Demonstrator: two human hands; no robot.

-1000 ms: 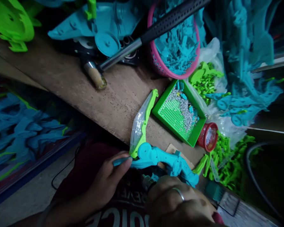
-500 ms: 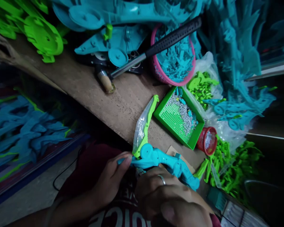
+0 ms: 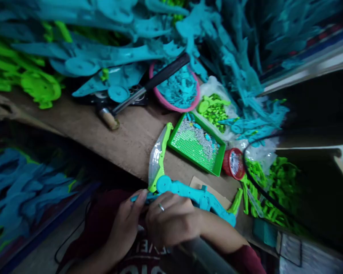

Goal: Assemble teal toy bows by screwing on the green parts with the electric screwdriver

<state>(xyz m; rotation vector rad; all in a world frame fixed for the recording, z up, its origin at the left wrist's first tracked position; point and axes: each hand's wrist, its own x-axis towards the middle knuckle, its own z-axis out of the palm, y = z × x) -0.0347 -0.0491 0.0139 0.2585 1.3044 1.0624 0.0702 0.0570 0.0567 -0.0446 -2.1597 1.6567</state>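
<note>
My left hand point(image 3: 125, 220) pinches the left end of a long blue plastic part point(image 3: 185, 189) between thumb and fingers. A light-green curved piece point(image 3: 161, 160) with clear plastic along it stands out from the part's round end, and another green piece point(image 3: 236, 201) sits at its right end. My right hand point(image 3: 174, 219), with a ring on one finger, is closed around a dark cylindrical tool point(image 3: 201, 253) that looks like an electric screwdriver. Its tip is hidden beneath the hand, close to the blue part's left end.
On the bench point(image 3: 131, 148) are a green tray point(image 3: 185, 154) of small screws, a red basket point(image 3: 233, 163), a pink basket point(image 3: 162, 102) of blue bits and a hammer point(image 3: 143, 90). Blue parts point(image 3: 82, 57) and green parts point(image 3: 282, 186) are heaped around. A black cord point(image 3: 253, 180) loops at right.
My right hand has shifted left along the blue part, and the dark tool now shows below it. The cord has come into sight at right. The view has turned slightly.
</note>
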